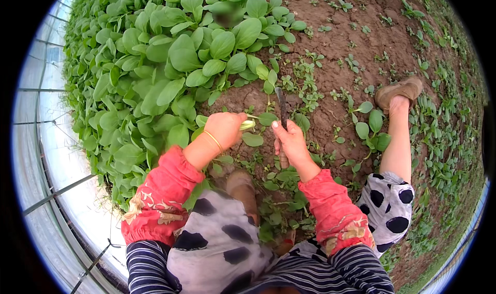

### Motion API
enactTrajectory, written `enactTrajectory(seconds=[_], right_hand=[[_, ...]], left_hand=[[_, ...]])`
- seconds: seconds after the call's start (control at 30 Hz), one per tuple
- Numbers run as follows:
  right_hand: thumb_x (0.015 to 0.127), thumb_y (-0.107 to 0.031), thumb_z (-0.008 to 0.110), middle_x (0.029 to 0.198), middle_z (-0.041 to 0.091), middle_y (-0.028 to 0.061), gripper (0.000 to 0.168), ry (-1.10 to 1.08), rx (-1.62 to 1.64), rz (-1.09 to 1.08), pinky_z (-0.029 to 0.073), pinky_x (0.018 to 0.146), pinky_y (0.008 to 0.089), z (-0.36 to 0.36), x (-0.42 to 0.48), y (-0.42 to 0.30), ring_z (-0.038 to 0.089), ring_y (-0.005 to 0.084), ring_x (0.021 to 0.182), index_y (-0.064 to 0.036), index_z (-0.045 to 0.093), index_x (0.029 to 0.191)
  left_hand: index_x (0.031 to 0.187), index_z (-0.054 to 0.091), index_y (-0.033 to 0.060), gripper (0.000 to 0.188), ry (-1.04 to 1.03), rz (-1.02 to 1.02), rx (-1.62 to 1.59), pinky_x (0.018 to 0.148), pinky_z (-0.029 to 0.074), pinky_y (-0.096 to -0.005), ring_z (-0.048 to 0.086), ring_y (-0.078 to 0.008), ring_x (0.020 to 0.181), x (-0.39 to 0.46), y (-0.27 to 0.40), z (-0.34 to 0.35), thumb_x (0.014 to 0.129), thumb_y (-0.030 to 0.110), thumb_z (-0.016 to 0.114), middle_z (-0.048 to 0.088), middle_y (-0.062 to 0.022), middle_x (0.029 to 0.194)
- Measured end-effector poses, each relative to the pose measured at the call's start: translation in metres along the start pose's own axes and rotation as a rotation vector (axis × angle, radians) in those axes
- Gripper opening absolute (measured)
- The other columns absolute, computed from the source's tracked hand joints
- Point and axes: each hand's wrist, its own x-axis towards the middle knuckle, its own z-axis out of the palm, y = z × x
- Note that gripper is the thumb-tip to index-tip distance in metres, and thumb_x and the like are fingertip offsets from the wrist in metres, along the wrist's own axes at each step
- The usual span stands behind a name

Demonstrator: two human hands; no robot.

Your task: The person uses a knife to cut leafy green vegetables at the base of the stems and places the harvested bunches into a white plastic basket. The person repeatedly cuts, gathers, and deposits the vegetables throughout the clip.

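My left hand (224, 130) is closed around a leafy green plant, whose pale cut-looking stem end (248, 125) sticks out on the right of the fist. Its leaves trail off to the left and blend with the crop behind. In my right hand (292, 143) is a narrow hand tool with a dark blade (281, 104), probably a knife or small sickle. The blade points away from me, and its wooden handle (284, 161) shows below the fingers. A few loose-looking leaves (267, 119) lie in the gap between both hands.
A dense bed of leafy greens (155, 88) fills the left side. Bare brown soil (310, 18) with small weeds spreads to the right. One leafy plant (372, 133) stands by my right shoe (399, 94). Clear plastic sheeting (42, 139) on a frame borders the far left.
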Motion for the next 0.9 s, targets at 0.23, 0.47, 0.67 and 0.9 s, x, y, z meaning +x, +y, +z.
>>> enactTrajectory(seconds=[0.23,0.47,0.67,0.9], right_hand=[[0.097,-0.026,0.045,0.061,0.049,0.0037,0.024,-0.256,-0.363,0.078,0.044,0.043,0.0307,0.059,0.046,0.013,0.052,0.0148,0.048,-0.004,0.048,0.09],[0.095,-0.017,0.043,0.063,0.058,0.0167,0.025,-0.091,-0.499,-0.051,0.045,0.041,0.0411,0.105,0.108,0.036,0.058,0.0266,0.049,0.006,0.052,0.091],[0.094,-0.015,0.043,0.055,0.05,0.0084,0.021,-0.211,-0.37,0.149,0.042,0.037,0.0342,0.102,0.095,0.042,0.05,0.0199,0.041,0.003,0.052,0.097],[0.083,-0.009,0.071,0.081,0.053,-0.0056,0.039,-0.036,0.144,-0.203,0.035,0.045,0.0187,0.074,0.05,0.012,0.044,0.0028,0.053,-0.006,0.056,0.119]], left_hand=[[0.125,0.045,0.0017,0.05,0.092,-0.244,0.477,0.06,0.05,-0.0337,0.067,-0.0231,0.063,0.039,-0.082,0.016,0.078,0.011,0.057,0.067,-0.0066,0.068],[0.085,0.059,0.0116,0.009,0.321,-0.161,0.399,0.055,0.047,-0.0341,0.064,-0.0227,0.055,0.029,-0.103,0.03,0.076,0.011,0.057,0.063,-0.0067,0.059],[0.089,0.064,0.0138,0.015,0.233,-0.313,0.124,0.063,0.051,-0.0384,0.066,-0.0265,0.065,0.023,-0.101,0.02,0.074,0.011,0.062,0.066,-0.0112,0.069],[0.104,0.065,0.0029,0.032,-0.066,-0.352,-1.387,0.072,0.052,-0.0275,0.065,-0.0152,0.074,-0.006,-0.083,-0.033,0.073,-0.001,0.069,0.068,-0.0081,0.086]])
